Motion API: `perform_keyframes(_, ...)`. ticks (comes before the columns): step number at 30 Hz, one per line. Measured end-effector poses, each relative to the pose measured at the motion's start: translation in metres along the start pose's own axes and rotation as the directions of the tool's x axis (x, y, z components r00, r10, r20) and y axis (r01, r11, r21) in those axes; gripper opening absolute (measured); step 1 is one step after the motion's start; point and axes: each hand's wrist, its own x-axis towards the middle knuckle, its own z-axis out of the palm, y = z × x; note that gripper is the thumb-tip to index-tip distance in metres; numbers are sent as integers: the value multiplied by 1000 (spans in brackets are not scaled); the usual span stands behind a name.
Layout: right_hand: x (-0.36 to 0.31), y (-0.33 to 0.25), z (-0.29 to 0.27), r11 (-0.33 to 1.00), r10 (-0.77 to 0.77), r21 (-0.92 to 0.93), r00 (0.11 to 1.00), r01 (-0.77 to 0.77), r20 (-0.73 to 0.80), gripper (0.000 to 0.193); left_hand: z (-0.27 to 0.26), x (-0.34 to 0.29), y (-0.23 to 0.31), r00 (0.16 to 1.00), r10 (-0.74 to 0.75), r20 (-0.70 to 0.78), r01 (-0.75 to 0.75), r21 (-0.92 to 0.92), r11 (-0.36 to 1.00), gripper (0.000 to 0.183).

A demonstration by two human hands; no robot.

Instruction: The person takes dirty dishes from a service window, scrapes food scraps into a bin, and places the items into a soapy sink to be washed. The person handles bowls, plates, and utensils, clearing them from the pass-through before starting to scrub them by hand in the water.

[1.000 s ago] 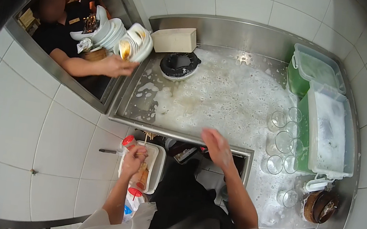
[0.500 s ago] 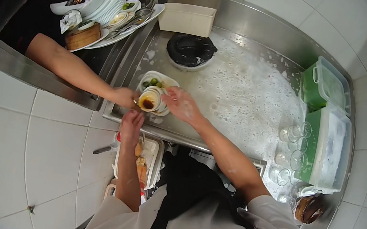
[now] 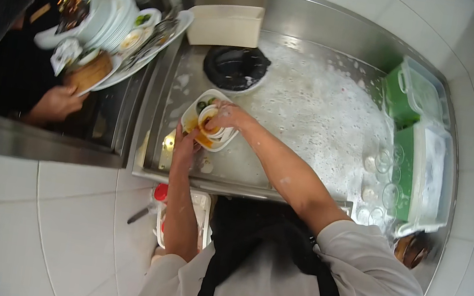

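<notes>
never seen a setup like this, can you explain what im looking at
There's no machine here, just a person working bare-handed. A wide camera on their head looks down, so straight edges bend and the forearms come in from below. The left hand holds a white plate by its edge; the right hand reaches into a small bowl on it. Beneath is a soapy metal counter with a black dish, cream box, drinking glasses and green tubs. At left, another person's hand is beside piled dishes.
</notes>
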Motion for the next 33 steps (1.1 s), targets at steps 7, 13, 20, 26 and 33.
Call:
perform_keyframes(7, -69, 49, -31, 681, 200, 680, 962, -272, 185, 78, 77, 0, -20, 986, -123, 116, 103, 168, 980, 36)
perform_keyframes(13, -158, 168, -83, 434, 273, 882, 960, -184, 66, 73, 207, -12, -44, 898, -341, 277, 228, 369, 901, 42)
perform_keyframes(20, -227, 251, -129, 2, 295, 979, 935, 204, -195, 68, 315, 59, -46, 790, -8, 614, -548, 711, 441, 42)
perform_keyframes(26, -265, 304, -211, 107, 565, 927, 745, 361, -355, 65, 440, 47, -62, 146, 98, 984, -981, 131, 140, 37)
perform_keyframes(33, -245, 366, -220, 82, 661, 967, 713, 242, -235, 63, 459, 39, -66, 158, -19, 987, -986, 157, -56, 38)
